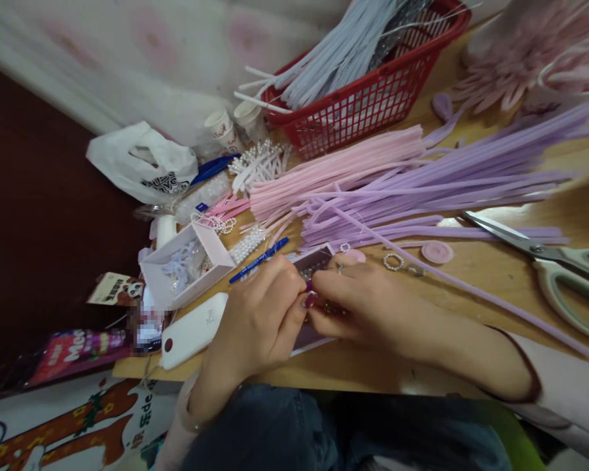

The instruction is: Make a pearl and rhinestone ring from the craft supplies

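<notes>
My left hand (262, 314) and my right hand (363, 301) meet near the table's front edge, fingertips pinched together. Whatever small thing they hold between them is hidden by the fingers. Beneath them lies an open box (310, 339), mostly covered by the hands, with small beads or trinkets inside. A blue pen (259, 260) lies just beyond my left hand. Close to my right hand are a ring of pearl beads (393, 261) and a pink coiled disc (436, 252). One long purple pipe cleaner (451, 288) runs past my right forearm.
Bundles of pink (338, 170) and purple pipe cleaners (436, 176) spread across the table. Scissors (540, 252) lie at the right. Behind stands a red basket (358, 108). At the left are a white box (189, 288), a white power bank (195, 331) and a plastic bag (137, 160).
</notes>
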A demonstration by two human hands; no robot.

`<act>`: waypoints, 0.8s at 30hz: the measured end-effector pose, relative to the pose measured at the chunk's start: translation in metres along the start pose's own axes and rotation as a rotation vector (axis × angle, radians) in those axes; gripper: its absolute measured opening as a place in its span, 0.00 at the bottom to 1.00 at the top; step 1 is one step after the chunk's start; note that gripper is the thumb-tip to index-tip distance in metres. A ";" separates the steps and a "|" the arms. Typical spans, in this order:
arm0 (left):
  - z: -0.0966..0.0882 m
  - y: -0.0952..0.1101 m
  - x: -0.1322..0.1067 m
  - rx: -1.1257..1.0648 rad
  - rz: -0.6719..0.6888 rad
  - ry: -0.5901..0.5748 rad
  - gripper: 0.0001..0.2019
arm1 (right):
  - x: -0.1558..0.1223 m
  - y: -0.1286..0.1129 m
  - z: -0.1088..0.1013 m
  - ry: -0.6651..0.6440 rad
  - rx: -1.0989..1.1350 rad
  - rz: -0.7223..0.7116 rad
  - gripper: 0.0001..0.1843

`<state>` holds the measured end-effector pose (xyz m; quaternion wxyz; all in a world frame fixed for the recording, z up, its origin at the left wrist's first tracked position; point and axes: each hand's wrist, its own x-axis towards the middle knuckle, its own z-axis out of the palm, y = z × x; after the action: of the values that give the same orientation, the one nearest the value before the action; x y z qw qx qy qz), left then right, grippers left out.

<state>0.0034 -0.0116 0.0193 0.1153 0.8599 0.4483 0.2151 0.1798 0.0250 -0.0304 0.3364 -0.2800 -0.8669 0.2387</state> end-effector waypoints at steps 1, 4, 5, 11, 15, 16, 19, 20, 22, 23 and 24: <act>0.000 0.000 0.000 0.003 0.006 -0.004 0.07 | -0.001 0.001 0.000 0.005 -0.026 -0.028 0.10; 0.000 0.001 0.002 -0.026 0.017 -0.026 0.07 | -0.001 0.002 -0.001 0.016 -0.096 -0.088 0.12; 0.000 0.002 0.002 -0.044 0.018 -0.025 0.06 | -0.001 0.002 -0.002 0.021 -0.111 -0.093 0.13; 0.004 0.001 0.002 -0.173 -0.002 0.091 0.06 | 0.000 0.000 -0.004 0.078 -0.097 -0.063 0.13; 0.006 0.000 0.002 -0.149 -0.044 0.157 0.05 | 0.001 0.000 -0.005 0.060 -0.080 -0.009 0.12; 0.006 0.000 0.002 -0.138 -0.058 0.173 0.05 | 0.001 -0.001 -0.005 0.053 -0.081 0.012 0.12; 0.008 0.002 0.003 -0.144 -0.095 0.226 0.06 | 0.002 -0.003 -0.007 0.044 -0.066 0.058 0.11; 0.008 0.002 0.003 -0.160 -0.104 0.247 0.06 | 0.002 -0.004 -0.007 0.042 -0.054 0.064 0.10; 0.008 0.003 0.003 -0.179 -0.112 0.288 0.07 | 0.003 -0.006 -0.009 0.031 -0.026 0.076 0.08; 0.007 0.003 0.003 -0.169 -0.104 0.310 0.07 | 0.003 -0.007 -0.009 0.027 -0.012 0.079 0.08; 0.006 0.003 0.003 -0.140 -0.081 0.332 0.08 | 0.003 -0.008 -0.010 0.020 -0.002 0.087 0.08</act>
<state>0.0105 -0.0108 0.0159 0.1079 0.7835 0.4795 0.3801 0.1826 0.0236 -0.0180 0.3340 -0.3198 -0.8508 0.2496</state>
